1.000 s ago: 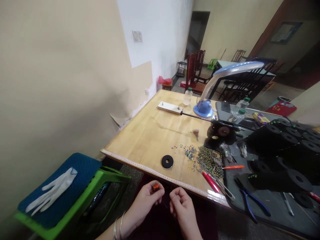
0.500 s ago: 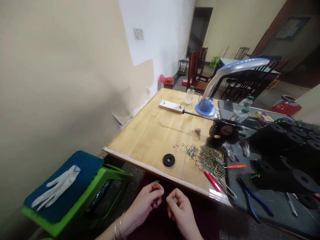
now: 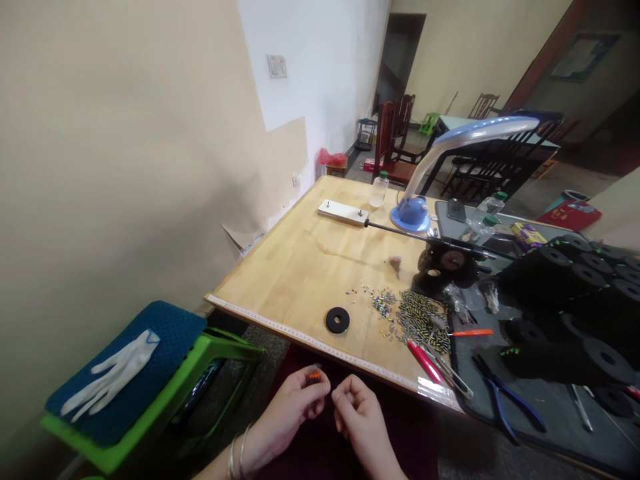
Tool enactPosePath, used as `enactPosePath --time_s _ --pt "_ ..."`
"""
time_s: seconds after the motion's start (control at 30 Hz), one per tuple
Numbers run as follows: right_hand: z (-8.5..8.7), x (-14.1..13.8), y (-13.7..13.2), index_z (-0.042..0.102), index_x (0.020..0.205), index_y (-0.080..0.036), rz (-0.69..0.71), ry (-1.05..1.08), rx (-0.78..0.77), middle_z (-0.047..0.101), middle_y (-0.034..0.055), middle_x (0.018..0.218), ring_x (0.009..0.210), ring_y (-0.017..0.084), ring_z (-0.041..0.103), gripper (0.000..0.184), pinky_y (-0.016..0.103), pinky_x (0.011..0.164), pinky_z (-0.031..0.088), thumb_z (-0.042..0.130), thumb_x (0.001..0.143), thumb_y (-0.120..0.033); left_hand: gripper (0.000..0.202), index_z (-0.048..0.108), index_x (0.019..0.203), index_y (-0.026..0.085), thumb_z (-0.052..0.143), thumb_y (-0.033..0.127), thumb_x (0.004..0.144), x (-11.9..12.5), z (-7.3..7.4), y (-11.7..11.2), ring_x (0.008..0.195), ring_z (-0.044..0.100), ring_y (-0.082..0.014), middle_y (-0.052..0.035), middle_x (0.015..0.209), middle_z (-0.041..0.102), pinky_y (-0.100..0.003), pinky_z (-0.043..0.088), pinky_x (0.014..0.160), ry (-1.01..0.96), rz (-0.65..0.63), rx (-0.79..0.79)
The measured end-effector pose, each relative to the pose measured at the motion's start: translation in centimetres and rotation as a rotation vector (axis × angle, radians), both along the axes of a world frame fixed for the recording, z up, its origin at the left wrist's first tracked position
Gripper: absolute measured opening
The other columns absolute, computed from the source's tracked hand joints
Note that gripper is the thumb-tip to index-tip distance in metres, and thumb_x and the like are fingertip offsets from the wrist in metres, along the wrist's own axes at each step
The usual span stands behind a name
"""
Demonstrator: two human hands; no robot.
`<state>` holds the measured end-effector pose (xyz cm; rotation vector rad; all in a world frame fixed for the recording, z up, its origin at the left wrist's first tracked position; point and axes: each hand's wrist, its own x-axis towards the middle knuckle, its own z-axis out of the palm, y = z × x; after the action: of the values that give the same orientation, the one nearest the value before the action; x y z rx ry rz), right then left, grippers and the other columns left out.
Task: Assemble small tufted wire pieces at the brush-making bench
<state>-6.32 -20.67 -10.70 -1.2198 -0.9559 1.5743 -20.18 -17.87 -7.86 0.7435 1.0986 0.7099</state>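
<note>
Below the table's front edge, my left hand [image 3: 296, 400] is closed in a pinch. A small orange and dark piece [image 3: 314, 376] shows at its index finger, too small to name. Close beside it, my right hand [image 3: 361, 413] is closed with thumb and index finger pressed together; what it holds, if anything, I cannot make out. The fingertips of the two hands are nearly touching. On the table in front of them lies a black foam ring [image 3: 327, 320]. To its right are scattered colourful beads [image 3: 384, 303] and a pile of small yellow-and-black striped pieces [image 3: 417, 321].
Red-handled scissors-like tool [image 3: 425, 363], blue-handled pliers [image 3: 500, 400] and black foam rolls [image 3: 565, 363] lie at the right. A blue desk lamp [image 3: 411, 215] stands behind a black clamp device [image 3: 445, 263]. At the left, a white glove [image 3: 117, 373] rests on a green stool [image 3: 165, 400].
Both hands stay almost in place, with the fingertips slightly closer together. The orange piece shows a little more to the right. The table things have not moved.
</note>
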Motion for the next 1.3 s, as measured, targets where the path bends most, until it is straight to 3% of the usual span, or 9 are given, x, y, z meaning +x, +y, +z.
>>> enactPosePath --time_s 0.3,0.5,0.67,0.87,1.13,1.3 --pt "0.4 0.2 0.3 0.052 0.080 -0.018 -0.042 -0.001 -0.023 0.048 -0.0064 0.043 0.036 0.007 0.032 0.056 0.019 0.038 0.024 0.063 0.071 -0.072 0.021 0.055 0.071 0.016 0.063 0.035 0.073 0.4 0.8 -0.1 0.052 0.040 -0.0097 0.0063 0.054 0.047 -0.023 0.030 0.051 0.280 -0.124 0.257" --pt "0.2 0.4 0.3 0.049 0.075 -0.019 -0.084 0.047 -0.029 0.047 -0.0074 0.043 0.036 0.006 0.031 0.054 0.018 0.038 0.024 0.064 0.072 -0.071 0.018 0.056 0.070 0.016 0.062 0.033 0.073 0.7 1.2 -0.1 0.053 0.044 -0.0107 0.0045 0.058 0.050 -0.024 0.034 0.054 0.327 -0.161 0.306" --pt "-0.1 0.7 0.3 0.048 0.075 -0.020 -0.120 0.104 -0.031 0.043 -0.0096 0.043 0.037 0.005 0.028 0.051 0.018 0.039 0.019 0.065 0.074 -0.067 0.018 0.056 0.072 0.017 0.058 0.035 0.077 0.5 0.6 0.0 0.052 0.042 -0.0112 0.0058 0.053 0.046 -0.024 0.034 0.055 0.303 -0.153 0.301" --pt "-0.2 0.6 0.3 0.048 0.076 -0.020 -0.110 0.110 0.003 0.042 -0.0092 0.045 0.040 0.006 0.029 0.049 0.019 0.041 0.019 0.065 0.075 -0.065 0.018 0.061 0.069 0.016 0.062 0.033 0.076 0.6 0.6 0.0 0.068 0.051 -0.0155 -0.0012 0.068 0.061 -0.026 0.041 0.068 0.337 -0.147 0.393" --pt "0.6 0.6 0.3 0.047 0.078 -0.020 -0.064 0.084 0.037 0.045 -0.0076 0.049 0.042 0.007 0.030 0.048 0.020 0.042 0.021 0.061 0.078 -0.066 0.020 0.067 0.066 0.017 0.062 0.033 0.077 0.9 1.5 0.2 0.065 0.056 -0.0177 -0.0042 0.064 0.067 -0.027 0.041 0.064 0.407 -0.176 0.447" --pt "0.5 1.0 0.6 0.046 0.076 -0.020 -0.119 0.072 0.069 0.043 -0.0083 0.049 0.043 0.007 0.030 0.048 0.020 0.043 0.021 0.062 0.078 -0.066 0.014 0.067 0.072 0.017 0.062 0.029 0.077 0.2 2.1 0.5 0.064 0.050 -0.0155 -0.0023 0.066 0.063 -0.025 0.039 0.063 0.491 -0.195 0.512"
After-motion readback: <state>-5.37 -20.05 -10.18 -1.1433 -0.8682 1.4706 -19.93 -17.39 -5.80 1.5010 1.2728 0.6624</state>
